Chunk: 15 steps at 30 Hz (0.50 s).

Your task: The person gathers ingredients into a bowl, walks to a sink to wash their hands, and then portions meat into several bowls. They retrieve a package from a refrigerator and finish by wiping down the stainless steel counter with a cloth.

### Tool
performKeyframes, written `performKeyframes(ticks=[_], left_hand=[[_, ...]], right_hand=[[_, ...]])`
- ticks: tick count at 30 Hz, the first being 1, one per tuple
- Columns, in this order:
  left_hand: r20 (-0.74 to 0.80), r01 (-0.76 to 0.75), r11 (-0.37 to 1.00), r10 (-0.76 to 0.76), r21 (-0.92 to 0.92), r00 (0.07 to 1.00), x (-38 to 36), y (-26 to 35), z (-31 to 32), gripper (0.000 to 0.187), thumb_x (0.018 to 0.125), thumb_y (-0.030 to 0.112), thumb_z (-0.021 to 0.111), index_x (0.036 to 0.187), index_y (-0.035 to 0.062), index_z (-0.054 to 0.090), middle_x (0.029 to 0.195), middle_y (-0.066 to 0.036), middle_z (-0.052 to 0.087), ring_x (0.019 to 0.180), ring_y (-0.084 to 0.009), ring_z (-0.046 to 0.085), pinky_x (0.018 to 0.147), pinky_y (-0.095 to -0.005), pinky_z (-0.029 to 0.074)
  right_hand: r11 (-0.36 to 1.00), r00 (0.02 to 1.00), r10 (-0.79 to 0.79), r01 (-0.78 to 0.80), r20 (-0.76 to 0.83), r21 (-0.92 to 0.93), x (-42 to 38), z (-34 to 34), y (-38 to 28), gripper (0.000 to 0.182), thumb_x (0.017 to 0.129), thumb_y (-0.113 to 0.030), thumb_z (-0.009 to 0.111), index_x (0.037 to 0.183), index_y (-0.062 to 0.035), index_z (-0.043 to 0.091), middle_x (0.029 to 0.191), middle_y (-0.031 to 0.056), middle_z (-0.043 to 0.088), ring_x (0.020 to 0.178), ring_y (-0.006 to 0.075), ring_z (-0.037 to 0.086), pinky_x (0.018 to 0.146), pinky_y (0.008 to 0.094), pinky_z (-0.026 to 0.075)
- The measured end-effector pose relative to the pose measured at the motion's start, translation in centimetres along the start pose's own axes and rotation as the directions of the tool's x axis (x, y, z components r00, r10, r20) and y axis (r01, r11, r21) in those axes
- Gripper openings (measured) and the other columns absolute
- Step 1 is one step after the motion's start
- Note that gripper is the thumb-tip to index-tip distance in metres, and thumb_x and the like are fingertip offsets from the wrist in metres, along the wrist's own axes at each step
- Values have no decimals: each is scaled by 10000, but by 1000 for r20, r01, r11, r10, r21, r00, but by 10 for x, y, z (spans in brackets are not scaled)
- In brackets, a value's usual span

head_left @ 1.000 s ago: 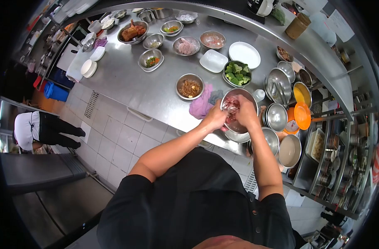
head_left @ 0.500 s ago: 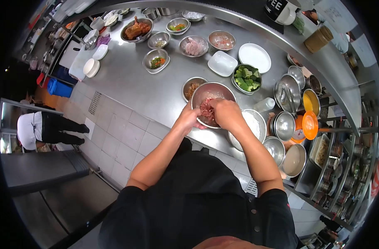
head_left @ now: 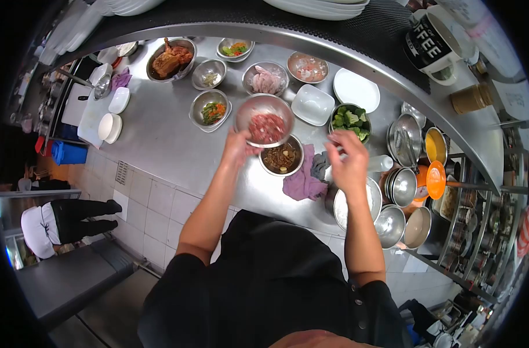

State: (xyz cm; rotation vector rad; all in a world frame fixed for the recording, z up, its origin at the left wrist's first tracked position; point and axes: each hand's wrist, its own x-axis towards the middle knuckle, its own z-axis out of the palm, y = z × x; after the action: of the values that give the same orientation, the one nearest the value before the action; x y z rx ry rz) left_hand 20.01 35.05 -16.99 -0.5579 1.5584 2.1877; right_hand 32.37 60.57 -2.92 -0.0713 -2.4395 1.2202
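My left hand (head_left: pixel 237 148) grips the rim of a steel mixing bowl (head_left: pixel 241 116), holding it raised and tilted above the counter. Raw red meat (head_left: pixel 267 127) in small pieces lies inside it. Just below stands a second steel bowl (head_left: pixel 282 169) with brown sauce and pale chunks, partly covered by the raised one. My right hand (head_left: pixel 350 158) is in the air with nothing in it, its fingers apart and slightly curled. It is near a bowl of broccoli (head_left: pixel 350 119) and above a large pot of white powder (head_left: pixel 373 194). A purple cloth (head_left: pixel 305 184) and a grey cloth (head_left: pixel 320 167) lie between the hands.
Behind are bowls with pale raw meat (head_left: pixel 265 80), cut vegetables (head_left: pixel 213 112) and a large browned piece of meat (head_left: pixel 170 60). A white square dish (head_left: pixel 312 105) and an oval plate (head_left: pixel 357 90) stand nearby. An overhead shelf (head_left: pixel 334 43) crosses the back. Another person (head_left: pixel 38 230) is at far left.
The right hand has come out of the meat bowl and moved right. The left hand has carried the bowl left and away from me, uncovering the sauce bowl and the cloths.
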Motion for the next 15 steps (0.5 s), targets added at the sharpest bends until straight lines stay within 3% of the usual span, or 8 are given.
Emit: performKeyframes(ticks=[2, 7, 9, 12, 13, 15], left_hand=[[5, -67, 998, 67, -9, 998, 42, 19, 2, 606, 872, 29, 493, 1429, 17, 253, 1209, -281, 574, 735, -345, 724, 515, -385, 650], [-53, -195, 977, 200, 86, 978, 188, 72, 45, 393, 940, 78, 504, 1319, -1, 435, 1088, -182, 643, 716, -266, 709, 517, -339, 634], [-51, -248, 965, 253, 85, 966, 245, 85, 64, 365, 944, 90, 513, 1295, 4, 461, 1062, -172, 648, 717, -262, 706, 527, -335, 629], [33, -340, 940, 339, 38, 940, 302, 103, 88, 325, 950, 107, 526, 1259, 11, 501, 1024, -158, 656, 719, -255, 702, 541, -330, 622], [67, -368, 929, 366, 21, 928, 316, 108, 94, 312, 952, 113, 530, 1247, 13, 514, 1011, -154, 658, 720, -253, 701, 546, -328, 619], [118, -407, 913, 406, -18, 906, 339, 114, 108, 288, 956, 125, 539, 1223, 18, 540, 986, -144, 664, 721, -249, 698, 556, -325, 614]], right_hand=[[994, 998, 62, -62, -10, -95, -14, -20, 20, 169, 838, -2, 738, 1000, 16, 694, 1057, 140, 701, 847, 230, 695, 660, 305, 559], [966, 944, 189, -228, -270, -119, -81, -84, 96, 113, 879, 56, 675, 989, 35, 692, 1075, 130, 694, 933, 195, 679, 755, 293, 569], [937, 910, 164, -265, -380, -229, -115, -119, 126, 78, 897, 24, 672, 973, 34, 689, 1044, 114, 692, 944, 175, 664, 800, 277, 538], [841, 711, 367, -529, -599, -113, -178, -174, 182, 56, 923, -27, 672, 957, 13, 692, 920, 83, 701, 803, 152, 669, 715, 280, 538], [795, 643, 392, -596, -658, -109, -191, -190, 190, 57, 924, -37, 678, 947, 12, 691, 879, 76, 701, 762, 145, 668, 696, 278, 535], [727, 606, 337, -654, -720, -209, -223, -227, 226, 107, 942, -86, 674, 917, 17, 688, 800, 72, 698, 717, 132, 662, 670, 283, 526]])
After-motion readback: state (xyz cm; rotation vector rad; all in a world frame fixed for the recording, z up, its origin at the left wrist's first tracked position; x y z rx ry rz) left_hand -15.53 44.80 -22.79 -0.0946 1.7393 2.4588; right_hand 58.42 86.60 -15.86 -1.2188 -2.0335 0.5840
